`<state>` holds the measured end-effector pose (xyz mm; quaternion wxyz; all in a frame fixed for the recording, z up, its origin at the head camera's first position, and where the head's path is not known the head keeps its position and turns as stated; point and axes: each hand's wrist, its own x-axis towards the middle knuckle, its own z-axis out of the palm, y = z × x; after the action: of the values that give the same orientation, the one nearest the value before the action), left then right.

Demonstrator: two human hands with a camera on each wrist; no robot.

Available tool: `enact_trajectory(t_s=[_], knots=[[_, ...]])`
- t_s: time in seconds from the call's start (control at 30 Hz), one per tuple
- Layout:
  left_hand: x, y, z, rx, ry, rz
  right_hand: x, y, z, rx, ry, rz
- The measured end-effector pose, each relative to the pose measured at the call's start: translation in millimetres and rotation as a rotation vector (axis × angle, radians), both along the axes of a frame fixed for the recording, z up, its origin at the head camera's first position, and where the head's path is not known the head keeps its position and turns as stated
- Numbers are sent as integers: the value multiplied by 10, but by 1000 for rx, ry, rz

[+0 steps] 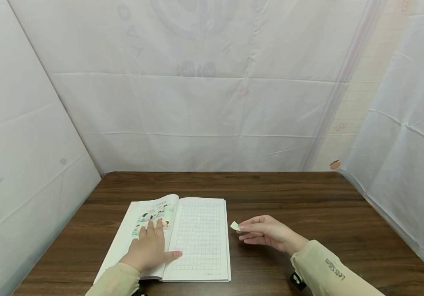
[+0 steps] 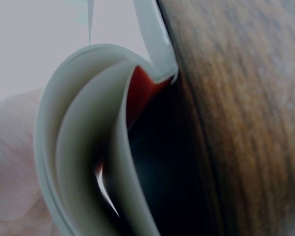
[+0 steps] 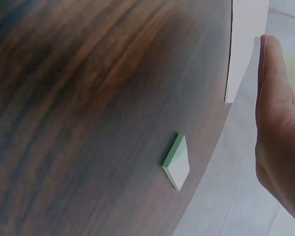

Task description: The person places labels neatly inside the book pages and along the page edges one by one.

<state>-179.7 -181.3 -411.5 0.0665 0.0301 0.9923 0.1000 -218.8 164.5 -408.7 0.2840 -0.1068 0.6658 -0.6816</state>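
A book (image 1: 201,259) lies open on the table, its left page illustrated in colour and its right page printed with a grid. Fingers spread, my left hand (image 1: 150,248) rests on the left page, the thumb reaching over onto the right one. In the left wrist view, the pages (image 2: 83,93) bulge up in a curve beside the palm. To the right of the book, my right hand (image 1: 269,234) pinches a small pale green sticky note (image 1: 235,225) between thumb and fingers. A green-edged sticky note pad (image 3: 179,164) lies on the wood in the right wrist view.
The dark wood table (image 1: 289,193) has a back edge along a hanging white printed cloth (image 1: 212,107). Similar cloth hangs at the left and right sides. A black strap (image 1: 298,281) sits by the right cuff.
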Motion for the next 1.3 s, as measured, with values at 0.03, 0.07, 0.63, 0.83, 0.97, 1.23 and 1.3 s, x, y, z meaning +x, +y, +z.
enact_trajectory(t_s=[0.03,0.07,0.63,0.83,0.97,1.23,1.3], knots=[[1,-1,0,0,-1,1,5,-11,-7,6,-2,2],[1,-1,-1,1,-1,2,13,-24,-12,12,-5,2],[4,2,3,3,-1,-5,98,-228,-114,102,-22,5],[1,4,0,7,-9,-3,147,-276,-116,123,-22,4],[-10,1,-10,6,-9,-4,164,-294,-129,120,-27,17],[-25,-12,-46,-6,-6,-4,175,-320,-138,127,-32,12],[-26,-12,-43,-7,-8,-4,170,-327,-123,127,-37,11]])
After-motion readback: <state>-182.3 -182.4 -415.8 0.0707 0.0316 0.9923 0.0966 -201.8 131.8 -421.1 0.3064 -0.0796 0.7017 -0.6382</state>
